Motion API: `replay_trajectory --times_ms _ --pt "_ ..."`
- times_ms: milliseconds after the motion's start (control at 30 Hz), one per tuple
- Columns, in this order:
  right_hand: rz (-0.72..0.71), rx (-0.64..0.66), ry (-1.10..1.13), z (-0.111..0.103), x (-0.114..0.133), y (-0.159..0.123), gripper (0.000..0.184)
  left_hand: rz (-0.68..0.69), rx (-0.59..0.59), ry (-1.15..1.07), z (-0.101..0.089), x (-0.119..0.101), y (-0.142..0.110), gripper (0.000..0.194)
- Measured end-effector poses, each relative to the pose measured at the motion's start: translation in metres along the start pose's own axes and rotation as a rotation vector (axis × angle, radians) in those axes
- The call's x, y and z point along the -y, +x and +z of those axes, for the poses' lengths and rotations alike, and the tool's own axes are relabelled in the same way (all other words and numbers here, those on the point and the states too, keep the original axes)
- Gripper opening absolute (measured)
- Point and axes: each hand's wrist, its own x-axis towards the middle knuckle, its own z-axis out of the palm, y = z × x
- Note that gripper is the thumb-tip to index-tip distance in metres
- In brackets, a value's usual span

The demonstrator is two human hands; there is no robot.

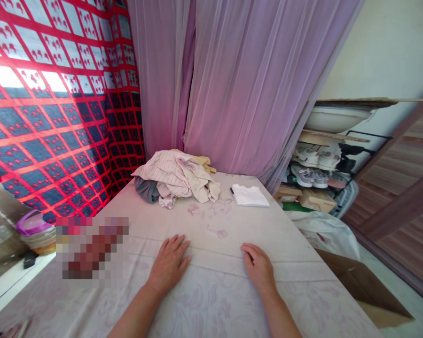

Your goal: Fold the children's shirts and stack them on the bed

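My left hand (169, 262) lies palm down on the pale floral sheet (211, 300), fingers stretched out and nothing under them that I can see. To its right, my right hand (259, 266) rests on its side on the same sheet, its fingers loosely curled together with no object visible in them. Beyond my hands is a heaped pile of clothes (172, 173), with striped pink, beige and dark grey pieces. Right of the pile lies a folded white garment (251, 195) with a dark strip at its left edge. Neither hand touches the clothes.
A pixelated patch (95, 249) hides something on the left. Purple curtains (239, 94) hang behind, and a red-checked cloth (52, 108) hangs at left. On the right stand a shoe rack (352, 136) and an open cardboard box (366, 286). A lidded bucket (38, 230) is at far left.
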Motion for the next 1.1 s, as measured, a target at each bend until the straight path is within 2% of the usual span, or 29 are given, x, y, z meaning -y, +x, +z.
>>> replay_trajectory --times_ms 433,900,1000,1100 --pt "0.008 -0.015 0.008 0.0009 0.0004 -0.0008 0.029 0.006 -0.036 -0.037 0.0033 0.002 0.0009 0.042" --pt "0.005 0.006 -0.022 0.0 -0.0014 -0.0008 0.032 -0.01 0.01 0.001 -0.0032 -0.0035 0.0005 0.044" --pt "0.005 0.039 -0.059 -0.0015 -0.0012 -0.0003 0.032 -0.012 0.019 -0.01 -0.0035 -0.0038 0.0 0.043" --pt "0.03 0.129 -0.096 -0.002 0.0031 0.0069 0.032 -0.012 0.003 -0.041 -0.0025 -0.004 -0.0008 0.042"
